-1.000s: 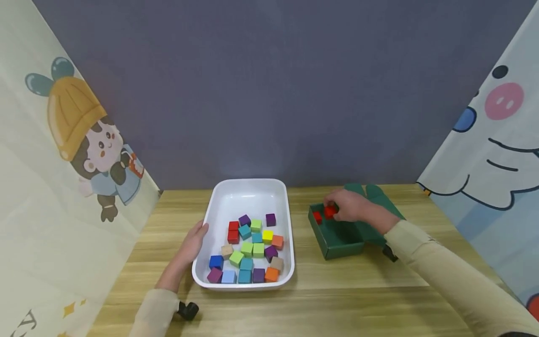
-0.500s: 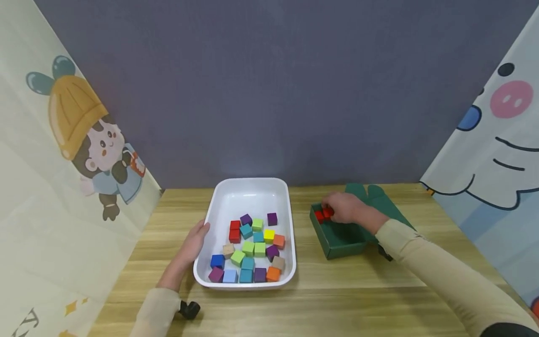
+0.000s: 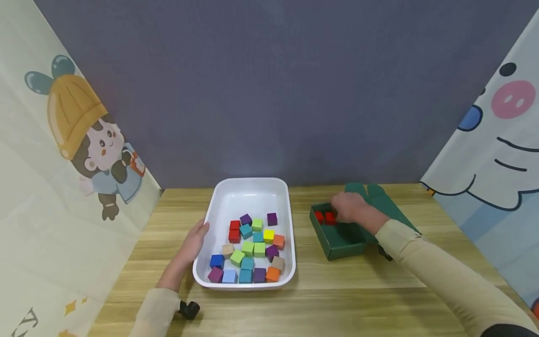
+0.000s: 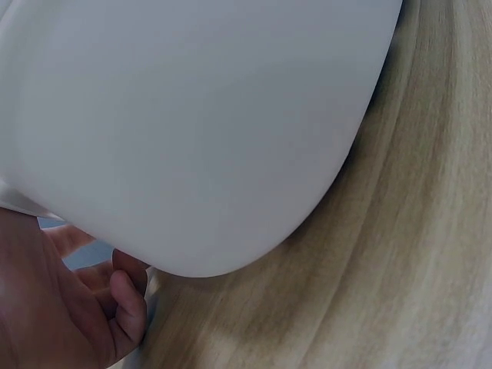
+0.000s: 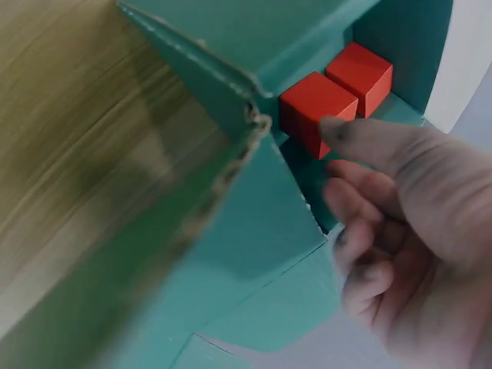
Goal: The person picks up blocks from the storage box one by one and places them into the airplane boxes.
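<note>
My left hand (image 3: pixel 195 241) grips the left rim of a white plastic tray (image 3: pixel 248 196), its fingers curled by the edge in the left wrist view. Many coloured cubes lie in the tray, among them a pair of red cubes (image 3: pixel 234 235). To the right stands a green cardboard box (image 3: pixel 343 252) with its lid (image 3: pixel 385 206) folded back. Two red cubes (image 5: pixel 319 108) sit side by side in its far left corner. Over the box's back part is my right hand (image 3: pixel 349 207), loosely bent and holding nothing; its thumb tip overlaps the nearer cube in the right wrist view.
A wood-grain table (image 3: pixel 328 304) carries tray and box, with a strip of bare wood between them. A dark grey panel (image 3: pixel 269 93) rises behind. Printed cloths flank both sides, with a cartoon child (image 3: pixel 105 140) on the left one.
The right hand set a red cube down beside the other in the box, let go of it and drew back slightly to the right. The left hand stayed at the tray rim.
</note>
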`<action>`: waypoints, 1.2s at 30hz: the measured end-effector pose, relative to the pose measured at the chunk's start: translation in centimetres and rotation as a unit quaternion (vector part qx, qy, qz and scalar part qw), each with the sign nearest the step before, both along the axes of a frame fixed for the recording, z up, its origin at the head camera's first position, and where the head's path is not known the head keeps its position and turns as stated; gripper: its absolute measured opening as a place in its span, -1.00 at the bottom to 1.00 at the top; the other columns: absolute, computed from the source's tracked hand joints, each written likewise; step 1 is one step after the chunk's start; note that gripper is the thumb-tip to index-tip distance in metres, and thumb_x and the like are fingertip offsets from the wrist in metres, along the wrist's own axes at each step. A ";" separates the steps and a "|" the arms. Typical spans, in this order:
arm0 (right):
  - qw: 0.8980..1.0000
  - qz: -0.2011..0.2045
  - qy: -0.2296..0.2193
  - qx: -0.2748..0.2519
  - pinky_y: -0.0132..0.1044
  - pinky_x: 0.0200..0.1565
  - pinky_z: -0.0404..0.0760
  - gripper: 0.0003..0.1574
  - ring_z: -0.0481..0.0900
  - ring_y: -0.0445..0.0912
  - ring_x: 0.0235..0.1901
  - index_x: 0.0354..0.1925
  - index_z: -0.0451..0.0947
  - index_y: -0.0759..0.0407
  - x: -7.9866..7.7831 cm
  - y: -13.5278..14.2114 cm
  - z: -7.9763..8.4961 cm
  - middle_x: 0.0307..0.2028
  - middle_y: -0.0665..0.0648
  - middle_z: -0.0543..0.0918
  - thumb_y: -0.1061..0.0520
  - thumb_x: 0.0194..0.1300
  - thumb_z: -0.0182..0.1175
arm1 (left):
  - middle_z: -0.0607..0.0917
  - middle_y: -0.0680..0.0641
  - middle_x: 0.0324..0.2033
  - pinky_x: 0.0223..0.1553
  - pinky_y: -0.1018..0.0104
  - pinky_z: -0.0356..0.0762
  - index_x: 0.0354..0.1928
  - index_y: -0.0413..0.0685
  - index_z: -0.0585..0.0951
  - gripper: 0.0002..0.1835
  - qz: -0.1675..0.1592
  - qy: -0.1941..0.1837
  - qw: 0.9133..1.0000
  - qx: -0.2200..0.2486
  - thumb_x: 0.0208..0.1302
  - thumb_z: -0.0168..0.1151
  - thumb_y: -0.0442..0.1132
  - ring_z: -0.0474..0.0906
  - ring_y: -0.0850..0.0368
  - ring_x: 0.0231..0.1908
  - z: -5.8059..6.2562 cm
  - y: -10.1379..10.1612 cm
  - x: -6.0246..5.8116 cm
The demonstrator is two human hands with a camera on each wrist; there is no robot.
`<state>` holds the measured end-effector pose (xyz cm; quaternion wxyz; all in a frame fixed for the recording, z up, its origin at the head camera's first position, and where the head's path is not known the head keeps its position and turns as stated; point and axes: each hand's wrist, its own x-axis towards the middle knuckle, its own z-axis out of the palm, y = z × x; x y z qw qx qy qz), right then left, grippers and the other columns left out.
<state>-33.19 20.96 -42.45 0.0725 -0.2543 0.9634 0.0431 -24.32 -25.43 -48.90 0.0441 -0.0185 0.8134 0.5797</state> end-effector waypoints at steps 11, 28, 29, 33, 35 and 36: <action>1.000 -0.006 0.009 -0.003 -0.07 -0.54 0.57 -0.74 0.54 -0.04 -0.50 -0.59 0.54 -0.01 -0.2 -0.1 -0.9 -0.53 -0.03 0.56 0.05 0.10 0.42 | 0.39 -0.44 0.21 0.12 -0.10 0.48 0.46 -0.29 0.09 -0.37 -0.009 -0.001 1.000 0.008 0.58 -0.34 0.03 0.41 -0.31 0.16 -0.3 -0.1 0.0; 0.999 -0.010 -0.005 -0.034 -0.20 -0.59 0.47 -0.74 0.46 -0.11 -0.58 -0.50 0.60 0.01 0.2 -0.9 0.1 -0.56 -0.04 0.54 -0.07 0.24 0.31 | 0.33 -0.43 0.27 0.20 -0.13 0.38 0.48 -0.28 0.07 -0.35 -0.004 -0.006 1.000 0.004 0.58 -0.34 0.05 0.34 -0.31 0.22 -0.3 -0.2 0.1; 0.999 -0.003 -0.001 -0.045 -0.20 -0.59 0.48 -0.76 0.47 -0.12 -0.58 -0.46 0.63 0.02 0.5 -1.4 0.6 -0.55 -0.04 0.56 -0.06 0.25 0.30 | 0.34 -0.43 0.27 0.20 -0.13 0.38 0.48 -0.28 0.07 -0.35 -0.003 -0.005 1.000 0.005 0.58 -0.34 0.05 0.34 -0.31 0.22 -0.3 -0.1 0.1; 0.994 0.043 0.015 -0.100 -0.20 -0.54 0.58 -0.83 0.51 -0.16 -0.57 -0.28 0.70 0.09 1.7 -4.7 3.3 -0.51 -0.04 0.62 0.03 0.28 0.27 | 0.35 -0.42 0.26 0.19 -0.13 0.40 0.48 -0.26 0.07 -0.36 -0.005 -0.006 1.000 0.009 0.58 -0.34 0.05 0.35 -0.31 0.21 -0.2 -0.1 0.0; 0.992 0.059 0.017 -0.115 -0.22 -0.46 0.62 -0.80 0.50 -0.19 -0.58 -0.21 0.72 0.11 2.2 -7.0 4.4 -0.53 -0.05 0.62 0.06 0.26 0.27 | 0.36 -0.42 0.26 0.17 -0.13 0.42 0.48 -0.26 0.08 -0.36 -0.002 -0.005 1.000 0.008 0.58 -0.34 0.05 0.37 -0.31 0.20 -0.2 0.0 0.0; 0.991 0.066 0.012 -0.117 -0.25 -0.44 0.62 -0.79 0.50 -0.20 -0.57 -0.18 0.71 0.11 2.4 -8.3 4.8 -0.53 -0.06 0.61 0.06 0.27 0.27 | 0.35 -0.42 0.26 0.17 -0.13 0.42 0.48 -0.26 0.08 -0.36 -0.003 -0.005 1.000 0.007 0.58 -0.34 0.04 0.37 -0.32 0.20 -0.2 0.0 0.0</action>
